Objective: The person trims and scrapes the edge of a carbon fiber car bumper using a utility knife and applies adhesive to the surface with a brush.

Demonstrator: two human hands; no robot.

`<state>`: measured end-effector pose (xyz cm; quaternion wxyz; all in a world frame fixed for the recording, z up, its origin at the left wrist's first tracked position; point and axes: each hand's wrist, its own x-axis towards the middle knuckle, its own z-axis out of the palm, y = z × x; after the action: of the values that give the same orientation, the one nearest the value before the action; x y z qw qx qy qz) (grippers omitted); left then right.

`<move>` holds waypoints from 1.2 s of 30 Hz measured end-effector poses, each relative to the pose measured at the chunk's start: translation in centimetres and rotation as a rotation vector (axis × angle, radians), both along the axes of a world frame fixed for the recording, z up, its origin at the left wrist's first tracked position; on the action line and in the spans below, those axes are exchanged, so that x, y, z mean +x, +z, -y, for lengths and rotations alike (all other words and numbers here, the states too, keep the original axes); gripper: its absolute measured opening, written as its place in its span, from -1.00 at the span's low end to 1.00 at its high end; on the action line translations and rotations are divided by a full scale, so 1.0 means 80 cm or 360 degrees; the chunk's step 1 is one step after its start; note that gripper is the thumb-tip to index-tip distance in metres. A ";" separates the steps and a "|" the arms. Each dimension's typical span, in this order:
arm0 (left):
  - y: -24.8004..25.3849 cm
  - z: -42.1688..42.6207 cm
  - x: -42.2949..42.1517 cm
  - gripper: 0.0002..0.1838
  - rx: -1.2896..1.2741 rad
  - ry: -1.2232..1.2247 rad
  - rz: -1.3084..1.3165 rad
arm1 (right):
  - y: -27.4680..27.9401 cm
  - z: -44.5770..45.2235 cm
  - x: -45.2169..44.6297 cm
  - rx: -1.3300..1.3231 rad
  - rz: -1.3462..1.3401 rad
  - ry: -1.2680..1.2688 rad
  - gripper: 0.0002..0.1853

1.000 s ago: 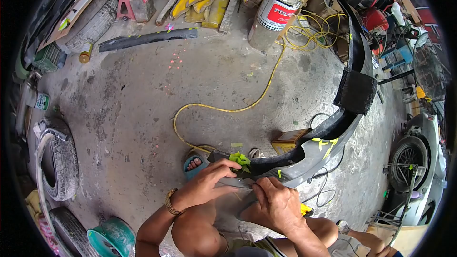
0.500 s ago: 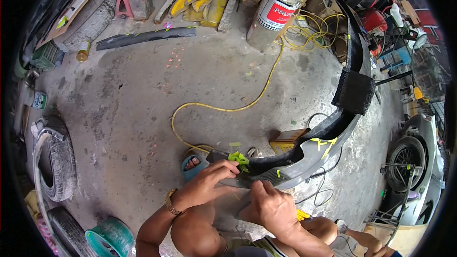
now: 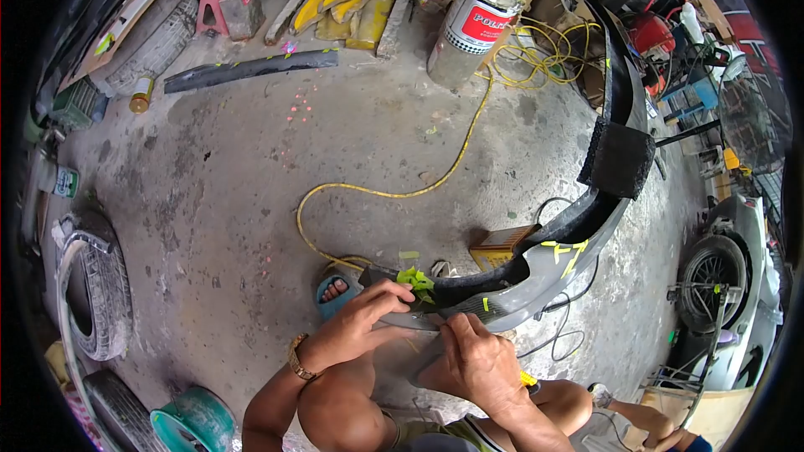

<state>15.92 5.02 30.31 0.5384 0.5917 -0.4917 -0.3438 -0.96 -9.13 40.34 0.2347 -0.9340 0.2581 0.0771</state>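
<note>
A long curved dark bumper (image 3: 536, 272) runs from my hands up the right side, with yellow-green tape strips on it. My left hand (image 3: 364, 322), with a watch on the wrist, grips the bumper's near end, beside a bunch of bright green tape (image 3: 416, 283). Close to its right, my right hand (image 3: 481, 360) has its fingers pinched at the bumper's lower edge; what they hold, if anything, is hidden. A yellow tool (image 3: 528, 379) shows partly behind my right hand.
A yellow hose (image 3: 385, 193) winds across the floor from a large can (image 3: 473, 33). A brown box (image 3: 501, 247) stands behind the bumper. Tires (image 3: 105, 293) and a green basin (image 3: 194, 420) are at left. Another person's leg (image 3: 641, 420) shows at lower right.
My right hand lifted slightly off the bumper's edge, then came back against it. My left hand keeps its grip. The whole view has shifted slightly.
</note>
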 end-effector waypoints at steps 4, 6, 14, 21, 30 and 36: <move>-0.002 0.000 0.001 -0.63 -0.0035 -0.0005 0.0077 | -0.002 0.001 0.000 -0.0018 0.0025 0.0022 -0.86; -0.001 0.000 0.000 -0.63 -0.0032 -0.0003 0.0070 | -0.002 0.001 0.000 -0.0021 0.0020 0.0024 -0.87; 0.002 0.000 0.002 -0.65 -0.0037 -0.0007 0.0104 | -0.002 -0.001 0.004 -0.0036 0.0088 0.0013 -0.89; -0.004 -0.001 0.001 -0.65 0.0030 -0.0001 -0.0004 | -0.002 0.000 0.003 -0.0042 0.0078 0.0020 -0.88; 0.003 0.002 0.002 -0.66 -0.0014 -0.0016 0.0055 | 0.006 0.007 0.003 0.0017 0.0046 -0.0067 -0.89; 0.006 0.002 0.002 -0.67 0.0009 -0.0009 0.0041 | -0.002 0.007 -0.001 -0.0049 0.0115 0.0055 -0.86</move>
<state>16.08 4.83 30.79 0.5295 0.5962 -0.4992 -0.3390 -1.00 -9.72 40.14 0.2282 -0.9439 0.2346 0.0433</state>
